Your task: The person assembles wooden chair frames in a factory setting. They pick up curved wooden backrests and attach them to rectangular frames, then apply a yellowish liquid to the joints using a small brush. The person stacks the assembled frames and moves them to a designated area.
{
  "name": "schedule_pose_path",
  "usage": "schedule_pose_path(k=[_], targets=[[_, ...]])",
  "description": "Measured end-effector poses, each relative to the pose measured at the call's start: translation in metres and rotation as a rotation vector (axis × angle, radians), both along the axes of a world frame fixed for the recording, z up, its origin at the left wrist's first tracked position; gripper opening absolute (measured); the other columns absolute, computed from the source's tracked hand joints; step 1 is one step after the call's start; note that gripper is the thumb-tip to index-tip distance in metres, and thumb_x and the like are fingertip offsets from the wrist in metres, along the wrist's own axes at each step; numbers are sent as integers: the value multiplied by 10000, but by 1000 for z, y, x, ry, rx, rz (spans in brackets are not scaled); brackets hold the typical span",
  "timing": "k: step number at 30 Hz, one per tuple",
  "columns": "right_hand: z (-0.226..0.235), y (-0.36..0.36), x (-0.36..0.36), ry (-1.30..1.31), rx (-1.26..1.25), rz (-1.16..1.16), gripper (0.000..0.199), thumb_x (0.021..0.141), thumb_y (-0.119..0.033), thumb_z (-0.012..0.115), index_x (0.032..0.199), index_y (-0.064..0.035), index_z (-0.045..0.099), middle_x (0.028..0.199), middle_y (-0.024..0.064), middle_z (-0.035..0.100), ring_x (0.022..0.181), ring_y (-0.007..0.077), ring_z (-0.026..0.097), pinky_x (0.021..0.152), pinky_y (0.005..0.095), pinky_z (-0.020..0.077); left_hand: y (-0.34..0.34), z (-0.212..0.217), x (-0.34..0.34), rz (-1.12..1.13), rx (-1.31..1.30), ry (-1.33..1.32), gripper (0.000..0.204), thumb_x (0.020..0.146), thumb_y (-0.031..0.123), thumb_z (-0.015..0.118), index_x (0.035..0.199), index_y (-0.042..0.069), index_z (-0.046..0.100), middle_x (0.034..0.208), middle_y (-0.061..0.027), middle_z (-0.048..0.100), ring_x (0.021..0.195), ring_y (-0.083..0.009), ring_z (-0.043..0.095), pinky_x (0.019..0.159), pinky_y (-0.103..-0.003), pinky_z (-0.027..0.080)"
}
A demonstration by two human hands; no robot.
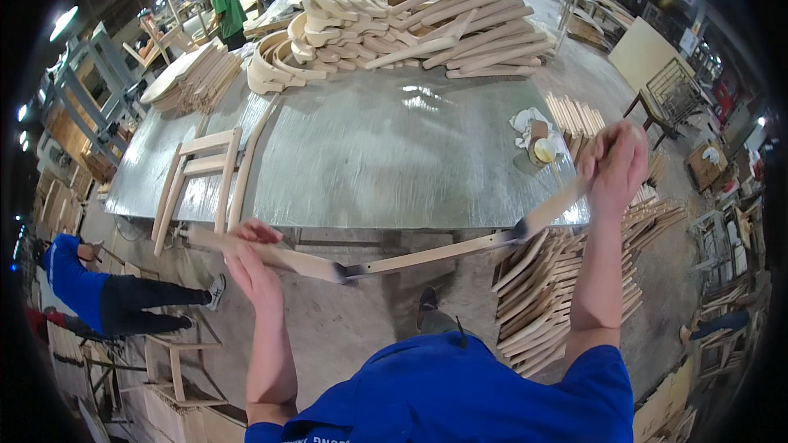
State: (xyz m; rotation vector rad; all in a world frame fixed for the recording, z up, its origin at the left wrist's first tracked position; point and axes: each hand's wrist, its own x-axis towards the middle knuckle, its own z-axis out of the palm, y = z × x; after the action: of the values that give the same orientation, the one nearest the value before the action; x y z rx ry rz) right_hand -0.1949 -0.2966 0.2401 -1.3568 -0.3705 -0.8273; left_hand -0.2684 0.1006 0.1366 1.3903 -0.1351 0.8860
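In front of my body, a pale wooden frame part (427, 258) spans between my hands, just off the table's near edge. It has a middle bar with small holes and dark joints (519, 230) where it meets an angled piece at each side. My left hand (254, 267) is closed around the left piece (300, 263). Higher up at the right, my right hand (614, 166) grips the far end of the right piece (558, 205). A ladder-like wooden chair frame (205, 166) lies on the table's left part, partly over its edge.
The plastic-covered table (353, 156) bears a large heap of curved wooden parts (345, 25) and flat slats (197, 78). A cloth (525, 121) and small pot (544, 150) sit at its right edge. Stacked wooden bars (533, 295) lie low at right. A person (98, 287) works at left.
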Motion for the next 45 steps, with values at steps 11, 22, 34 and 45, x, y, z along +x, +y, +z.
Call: schedule_pose_path(k=[11, 22, 34, 45], targets=[[49, -72, 217, 269, 89, -112, 270, 916, -321, 466, 775, -92, 445, 592, -24, 404, 396, 59, 341, 363, 211, 294, -55, -181, 77, -305, 0, 634, 368, 766, 112, 655, 1035, 22, 421, 764, -34, 552, 712, -126, 561, 645, -264, 476], [-149, -85, 473, 761, -195, -286, 259, 851, -240, 499, 919, 8, 523, 683, 109, 561, 560, 188, 556, 500, 304, 439, -54, -131, 232, -112, 429, 1110, 412, 789, 263, 623, 1054, 3, 444, 761, -127, 546, 605, -202, 572, 478, -315, 469], [-147, -21, 541, 550, 17, -35, 248, 853, -195, 537, 1027, -20, 560, 846, 43, 573, 722, 107, 540, 623, 259, 449, -25, -192, 295, 154, 1101, 817, 591, 673, 200, 644, 1158, -8, 380, 1237, -218, 351, 1176, -383, 304, 986, -478, 240], [70, 86, 659, 514, 166, 188, 464, 833, -234, 538, 1201, -5, 373, 1151, 167, 449, 975, 284, 520, 715, 431, 513, 29, -225, 257, -122, 1046, 840, 750, 558, 248, 622, 1184, -59, 347, 1234, -231, 359, 1207, -413, 289, 982, -534, 225]])
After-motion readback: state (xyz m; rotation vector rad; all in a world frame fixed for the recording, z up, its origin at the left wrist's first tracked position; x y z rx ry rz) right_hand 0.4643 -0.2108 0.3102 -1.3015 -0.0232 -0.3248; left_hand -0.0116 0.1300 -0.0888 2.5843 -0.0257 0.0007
